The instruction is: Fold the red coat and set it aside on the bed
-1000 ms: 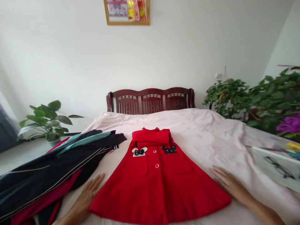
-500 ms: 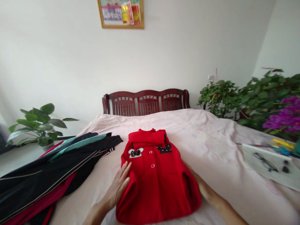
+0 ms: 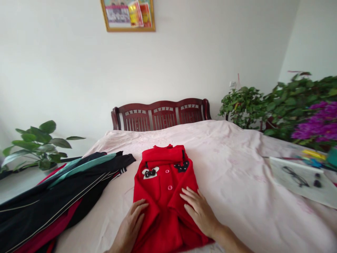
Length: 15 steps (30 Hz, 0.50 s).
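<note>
A red button-up coat (image 3: pixel 168 200) lies front up on the bed, with its collar end toward the headboard. A black-and-white bow patch (image 3: pixel 150 173) and a black dotted patch (image 3: pixel 181 166) decorate its chest. Across the top lies a folded red section (image 3: pixel 165 156), partly covering the dotted patch. Both side edges are turned inward over the front. My left hand (image 3: pixel 131 219) rests on the left fold, fingers extended. On the right fold my right hand (image 3: pixel 200 211) lies flat with fingers spread.
Dark trousers and other clothes (image 3: pixel 65 193) are heaped on the left of the pale bedsheet (image 3: pixel 229 168). Glasses (image 3: pixel 296 176) lie on a white sheet at right. Potted plants (image 3: pixel 242 105) stand beside the bed, and a wooden headboard (image 3: pixel 162 114) is behind.
My right hand has come from beside the coat onto its front, and the right side is now folded inward. My left hand has shifted nearer, and the left side lies flatter. The view has shifted slightly.
</note>
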### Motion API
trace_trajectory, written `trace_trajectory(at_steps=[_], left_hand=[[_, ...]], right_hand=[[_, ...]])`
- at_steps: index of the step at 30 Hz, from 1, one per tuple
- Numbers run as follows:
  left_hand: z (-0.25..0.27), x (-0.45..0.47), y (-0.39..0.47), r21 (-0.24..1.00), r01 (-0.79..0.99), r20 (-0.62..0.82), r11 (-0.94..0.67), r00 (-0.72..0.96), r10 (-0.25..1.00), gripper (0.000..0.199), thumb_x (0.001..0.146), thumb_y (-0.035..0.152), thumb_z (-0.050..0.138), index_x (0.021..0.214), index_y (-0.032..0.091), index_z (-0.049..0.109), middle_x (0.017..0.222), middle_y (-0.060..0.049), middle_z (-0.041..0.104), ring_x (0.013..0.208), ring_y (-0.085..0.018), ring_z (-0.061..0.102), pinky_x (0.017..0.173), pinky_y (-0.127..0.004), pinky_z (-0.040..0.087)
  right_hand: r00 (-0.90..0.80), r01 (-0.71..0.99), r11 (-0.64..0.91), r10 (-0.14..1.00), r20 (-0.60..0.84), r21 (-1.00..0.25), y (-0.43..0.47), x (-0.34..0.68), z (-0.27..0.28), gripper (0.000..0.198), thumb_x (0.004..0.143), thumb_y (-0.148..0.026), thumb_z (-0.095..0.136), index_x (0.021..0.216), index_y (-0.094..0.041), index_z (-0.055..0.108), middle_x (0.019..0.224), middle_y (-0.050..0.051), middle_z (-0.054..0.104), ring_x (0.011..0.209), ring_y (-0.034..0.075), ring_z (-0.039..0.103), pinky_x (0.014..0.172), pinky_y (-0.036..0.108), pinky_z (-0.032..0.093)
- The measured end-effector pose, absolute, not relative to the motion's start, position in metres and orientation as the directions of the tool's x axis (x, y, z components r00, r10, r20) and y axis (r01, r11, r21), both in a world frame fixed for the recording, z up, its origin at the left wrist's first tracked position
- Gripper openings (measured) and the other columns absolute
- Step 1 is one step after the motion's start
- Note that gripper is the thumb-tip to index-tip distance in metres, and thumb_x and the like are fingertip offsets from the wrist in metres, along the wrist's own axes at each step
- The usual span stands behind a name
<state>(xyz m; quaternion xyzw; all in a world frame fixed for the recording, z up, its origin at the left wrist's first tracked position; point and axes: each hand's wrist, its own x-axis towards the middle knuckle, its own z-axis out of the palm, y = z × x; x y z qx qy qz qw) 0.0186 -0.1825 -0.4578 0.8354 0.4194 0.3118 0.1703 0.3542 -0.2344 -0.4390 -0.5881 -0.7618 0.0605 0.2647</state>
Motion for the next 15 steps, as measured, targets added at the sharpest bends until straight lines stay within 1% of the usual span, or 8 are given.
trace_trajectory(at_steps=[2,4,6,8,11,13,15], left_hand=[[-0.459,-0.004,-0.19,0.513,0.552,0.338,-0.658,0.575,0.745,0.045,0.099,0.023,0.036,0.138,0.039,0.053,0.149,0.001,0.052,0.135,-0.021,0.05,0.114,-0.041,0.041],[-0.453,-0.026,-0.197,0.448,0.513,0.309,-0.732,0.679,0.665,0.054,0.097,0.019,0.04,0.145,0.044,0.043,0.152,0.003,0.048,0.136,-0.02,0.049,0.113,-0.038,0.043],[-0.442,-0.041,-0.202,0.368,0.489,0.298,-0.791,0.744,0.599,0.063,0.095,0.018,0.044,0.15,0.046,0.032,0.154,0.004,0.044,0.136,-0.02,0.049,0.112,-0.035,0.044],[-0.429,-0.049,-0.202,0.276,0.498,0.284,-0.822,0.775,0.565,0.068,0.095,0.018,0.046,0.153,0.046,0.024,0.154,0.004,0.043,0.135,-0.019,0.05,0.112,-0.034,0.044],[-0.419,-0.045,-0.189,0.127,0.467,0.239,-0.875,0.842,0.484,0.069,0.095,0.024,0.051,0.154,0.043,0.021,0.153,0.003,0.044,0.134,-0.019,0.051,0.11,-0.033,0.046],[-0.419,-0.036,-0.174,0.035,0.409,0.22,-0.912,0.887,0.407,0.069,0.094,0.03,0.055,0.154,0.039,0.024,0.152,0.001,0.045,0.134,-0.02,0.051,0.111,-0.035,0.045],[-0.424,-0.026,-0.157,-0.029,0.383,0.253,-0.923,0.896,0.364,0.069,0.093,0.035,0.059,0.154,0.035,0.028,0.15,-0.001,0.049,0.135,-0.022,0.05,0.115,-0.039,0.04]], right_hand=[[-0.185,0.832,0.343,0.912,0.366,-0.435,-0.238,0.366,-0.442,0.04,0.099,-0.025,0.04,0.132,-0.026,0.062,0.142,0.007,0.057,0.137,0.024,0.046,0.118,0.056,0.03],[-0.292,0.783,0.443,0.882,0.37,-0.437,-0.245,0.384,-0.438,0.041,0.099,-0.02,0.038,0.13,-0.027,0.064,0.138,0.006,0.061,0.134,0.021,0.05,0.117,0.051,0.034],[-0.452,0.727,0.553,0.831,0.323,-0.407,-0.251,0.406,-0.429,0.043,0.1,-0.02,0.037,0.135,-0.03,0.059,0.14,0.005,0.059,0.133,0.019,0.051,0.116,0.045,0.038],[-0.585,0.691,0.632,0.774,0.243,-0.35,-0.255,0.424,-0.415,0.047,0.101,-0.021,0.037,0.144,-0.033,0.049,0.147,0.004,0.051,0.137,0.019,0.046,0.116,0.043,0.038],[-0.695,0.652,0.713,0.698,0.174,-0.257,-0.251,0.436,-0.397,0.053,0.1,-0.021,0.038,0.151,-0.034,0.035,0.153,0.004,0.044,0.143,0.021,0.037,0.119,0.049,0.03],[-0.73,0.627,0.75,0.66,0.176,-0.208,-0.24,0.435,-0.393,0.055,0.1,-0.02,0.039,0.153,-0.033,0.032,0.153,0.005,0.044,0.144,0.022,0.035,0.121,0.052,0.026],[-0.743,0.622,0.767,0.642,0.19,-0.158,-0.225,0.429,-0.396,0.055,0.1,-0.018,0.038,0.153,-0.032,0.033,0.152,0.006,0.045,0.143,0.022,0.036,0.121,0.053,0.025]])
